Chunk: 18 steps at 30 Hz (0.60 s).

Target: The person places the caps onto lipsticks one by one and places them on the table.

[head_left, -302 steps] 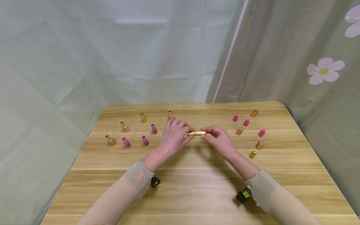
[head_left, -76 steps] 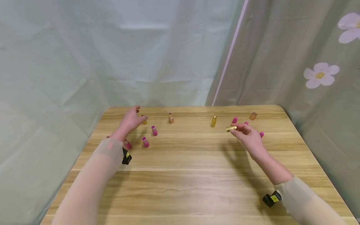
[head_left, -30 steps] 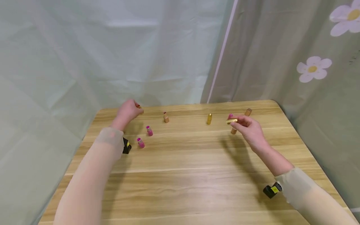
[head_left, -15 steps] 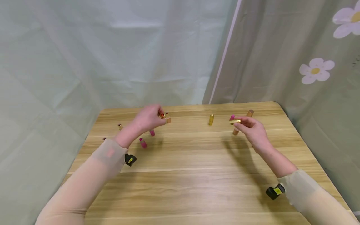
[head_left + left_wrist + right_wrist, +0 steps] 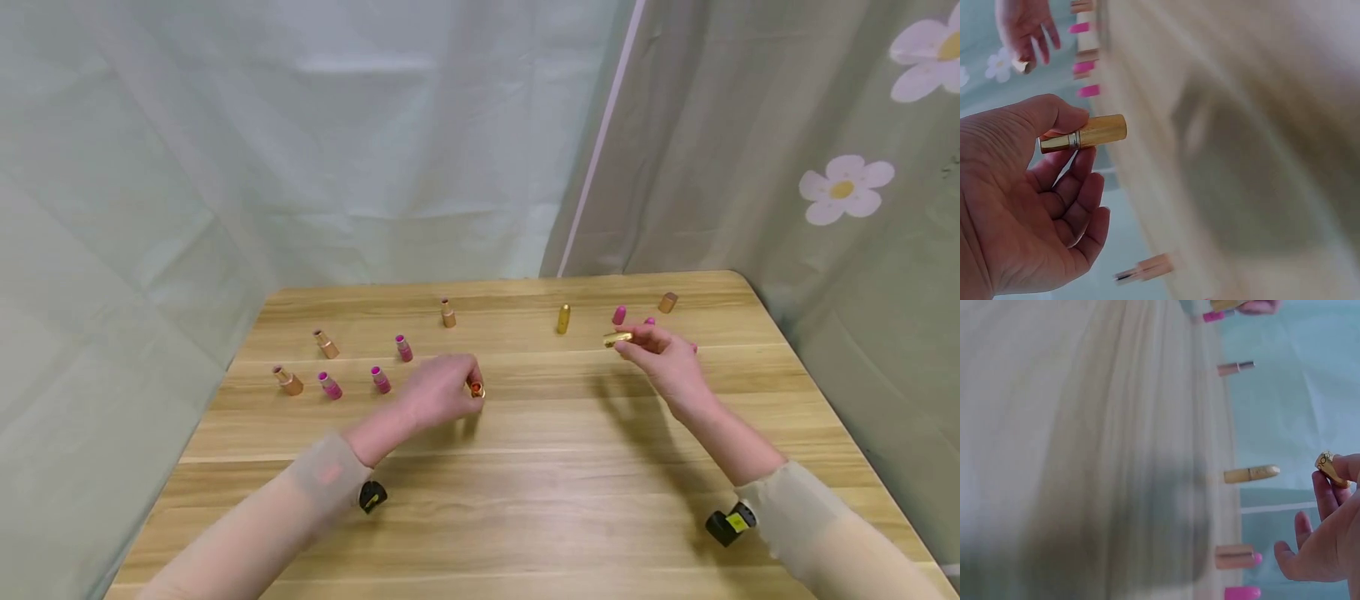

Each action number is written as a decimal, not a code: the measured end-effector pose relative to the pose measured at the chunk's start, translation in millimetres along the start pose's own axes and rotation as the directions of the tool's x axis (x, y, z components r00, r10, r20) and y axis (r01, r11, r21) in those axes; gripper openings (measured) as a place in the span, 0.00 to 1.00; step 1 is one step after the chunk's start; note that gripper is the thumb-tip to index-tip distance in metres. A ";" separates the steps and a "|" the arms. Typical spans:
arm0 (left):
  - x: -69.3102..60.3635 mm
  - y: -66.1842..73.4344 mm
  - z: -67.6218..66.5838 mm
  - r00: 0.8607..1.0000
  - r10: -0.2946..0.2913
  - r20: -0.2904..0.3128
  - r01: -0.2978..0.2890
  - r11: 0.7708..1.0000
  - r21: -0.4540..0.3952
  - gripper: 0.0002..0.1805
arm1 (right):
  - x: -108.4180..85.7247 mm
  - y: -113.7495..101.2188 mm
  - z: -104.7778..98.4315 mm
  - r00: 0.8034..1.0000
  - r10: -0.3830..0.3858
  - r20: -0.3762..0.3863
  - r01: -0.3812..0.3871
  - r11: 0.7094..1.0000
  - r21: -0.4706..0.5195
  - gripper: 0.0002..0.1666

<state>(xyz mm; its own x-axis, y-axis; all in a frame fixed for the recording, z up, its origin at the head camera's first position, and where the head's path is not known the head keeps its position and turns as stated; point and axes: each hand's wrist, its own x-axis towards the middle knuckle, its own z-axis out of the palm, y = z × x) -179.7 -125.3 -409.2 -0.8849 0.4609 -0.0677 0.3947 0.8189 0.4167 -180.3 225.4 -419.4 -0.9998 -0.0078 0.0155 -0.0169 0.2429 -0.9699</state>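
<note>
In the head view my left hand [image 5: 442,390] is over the middle of the table, pinching an uncapped gold lipstick tube [image 5: 477,389] with orange-red at its end. The left wrist view shows this tube [image 5: 1094,132] between thumb and fingertips, lying nearly sideways. To the right, my right hand [image 5: 667,371] holds a gold lipstick cap [image 5: 617,339] by thumb and fingers, raised above the table. Between the hands, further back, a capped gold lipstick [image 5: 563,319] stands upright. The two held pieces are apart.
Uncapped pink lipsticks [image 5: 381,380] and rose-gold lipsticks [image 5: 288,381] stand at the table's left. A rose-gold lipstick [image 5: 447,313] is near the back edge. Pink caps [image 5: 619,315] and a copper-coloured cap [image 5: 668,302] are at the right, some partly behind my right hand. A curtain [image 5: 450,167] hangs behind.
My left hand has picked up the gold lipstick tube from the back left and brought it right and nearer. My right hand keeps the gold cap almost in place. Earlier, both hands held a gold lipstick together.
</note>
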 end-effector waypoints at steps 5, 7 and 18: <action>-6.6 -5.8 19.4 1.000 0.005 0.019 -0.004 0.999 -0.034 0.10 | -4.6 7.5 9.1 0.995 0.078 0.069 -0.092 0.970 0.226 0.20; -8.8 -7.8 24.4 1.000 0.009 0.010 -0.009 1.000 -0.030 0.11 | -5.1 10.5 12.3 0.986 0.125 0.107 -0.155 0.923 0.352 0.11; -14.9 -11.7 37.9 0.999 0.026 -0.021 -0.027 0.998 -0.057 0.11 | -5.0 23.0 26.7 0.938 0.275 0.210 -0.345 0.701 0.624 0.16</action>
<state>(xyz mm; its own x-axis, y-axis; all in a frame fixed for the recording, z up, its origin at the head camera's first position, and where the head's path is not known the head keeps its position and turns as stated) -161.8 -128.8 -447.4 -0.8793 0.4748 -0.0375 0.4040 0.7853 0.4690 -175.6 205.2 -448.3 -0.9419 -0.1444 -0.3033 0.3357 -0.4323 -0.8369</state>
